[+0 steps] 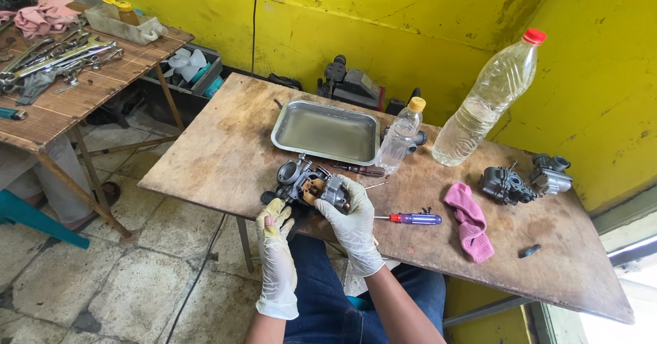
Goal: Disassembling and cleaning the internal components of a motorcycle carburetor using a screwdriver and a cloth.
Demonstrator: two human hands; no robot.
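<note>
Grey metal carburetor (309,183) sits at the wooden table's (226,152) edge, gripped by the white-gloved right hand (352,224); the gloved left hand (274,224) curls loosely just under it.

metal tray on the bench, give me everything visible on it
The metal tray is a shallow rectangular pan of dull silver metal with rounded corners and a rolled rim. It lies flat on the wooden table, toward the back edge near the yellow wall. Its bottom looks wet or filmed with a murky liquid; no parts show inside. A small plastic bottle stands at its right end; contact there is unclear. Neither gloved hand touches it.
</note>
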